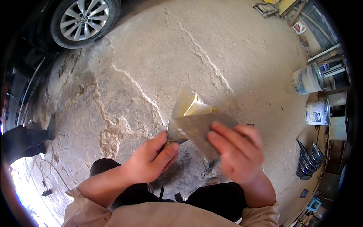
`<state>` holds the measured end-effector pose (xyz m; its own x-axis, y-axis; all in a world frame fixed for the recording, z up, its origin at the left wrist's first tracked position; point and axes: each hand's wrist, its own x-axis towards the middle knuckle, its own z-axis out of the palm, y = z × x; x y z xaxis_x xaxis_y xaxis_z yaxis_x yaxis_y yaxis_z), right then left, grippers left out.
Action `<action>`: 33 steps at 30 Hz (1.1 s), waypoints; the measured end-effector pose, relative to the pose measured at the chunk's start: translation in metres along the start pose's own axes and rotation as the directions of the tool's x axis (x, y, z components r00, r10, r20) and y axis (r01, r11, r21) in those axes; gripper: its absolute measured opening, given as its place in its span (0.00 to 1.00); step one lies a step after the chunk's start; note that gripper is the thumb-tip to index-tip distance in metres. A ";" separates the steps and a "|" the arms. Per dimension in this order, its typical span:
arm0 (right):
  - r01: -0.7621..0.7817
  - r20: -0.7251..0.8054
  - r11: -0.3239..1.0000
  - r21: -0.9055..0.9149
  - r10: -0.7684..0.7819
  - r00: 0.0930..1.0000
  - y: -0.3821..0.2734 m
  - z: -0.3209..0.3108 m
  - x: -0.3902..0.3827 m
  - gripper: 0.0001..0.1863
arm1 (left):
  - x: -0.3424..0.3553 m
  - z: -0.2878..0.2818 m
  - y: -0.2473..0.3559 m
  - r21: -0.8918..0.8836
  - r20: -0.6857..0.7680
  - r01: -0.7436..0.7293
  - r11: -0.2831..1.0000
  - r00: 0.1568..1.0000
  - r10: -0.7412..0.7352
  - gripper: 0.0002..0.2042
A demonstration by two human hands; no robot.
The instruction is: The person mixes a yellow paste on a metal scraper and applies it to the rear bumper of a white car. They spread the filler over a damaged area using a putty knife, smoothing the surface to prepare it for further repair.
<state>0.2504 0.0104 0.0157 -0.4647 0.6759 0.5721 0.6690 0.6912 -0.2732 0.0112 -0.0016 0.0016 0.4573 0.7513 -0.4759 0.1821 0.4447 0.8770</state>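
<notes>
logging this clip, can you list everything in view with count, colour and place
putty knife: one, metal blade smeared with yellow paste, centre, handle in the left hand
flat scraper blade: one, grey, centre, held against the putty knife by the right hand
concrete floor: one, pale tan with cracks, fills the view
car wheel: one, black tyre with silver rim, top left
buckets: two, white and stained, right edge
dark trays: a few, stacked on edge, lower right
another person's dark shoe: one, left edge
left hand: one, lower centre
right hand: one, blurred, lower centre right
</notes>
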 end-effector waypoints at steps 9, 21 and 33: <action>-0.138 -0.057 0.925 0.355 0.168 0.984 0.027 0.005 -0.007 0.12 | -0.011 -0.015 -0.007 -0.016 0.186 -0.168 0.986 0.968 0.168 0.13; -0.493 0.624 -0.383 0.781 0.508 0.593 0.005 0.031 -0.026 0.17 | 0.004 -0.002 -0.011 0.843 0.133 -0.427 0.326 0.754 0.643 0.40; -0.204 0.439 -0.392 0.897 0.746 0.500 0.026 0.013 -0.023 0.17 | -0.003 0.001 -0.007 0.726 -0.088 -0.283 0.627 0.866 0.493 0.29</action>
<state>0.2715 0.0161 -0.0146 0.0120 0.9661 -0.2577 -0.6878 -0.1791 -0.7035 0.0094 -0.0071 -0.0029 0.4093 0.9123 0.0146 0.6166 -0.2883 0.7326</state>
